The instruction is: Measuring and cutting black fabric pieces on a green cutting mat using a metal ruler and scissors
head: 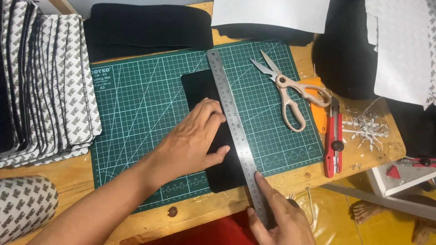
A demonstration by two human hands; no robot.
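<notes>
The left hand lies flat on a black sheet. Its fingers are stretched out and press down; they grip nothing. The fingertips touch the edge of a long metal ruler. The ruler lies slanted across the black sheet. The black sheet lies in the middle of a green cutting mat on the wooden bench.

The right hand is at the near end of the ruler. Its pointing finger is straight and pushes on the ruler. The other fingers curl loosely and hold nothing.

Beige scissors lie on the mat to the right. A red knife lies just past the mat's edge. Stacks of white pieces with grey marks sit on the left.
</notes>
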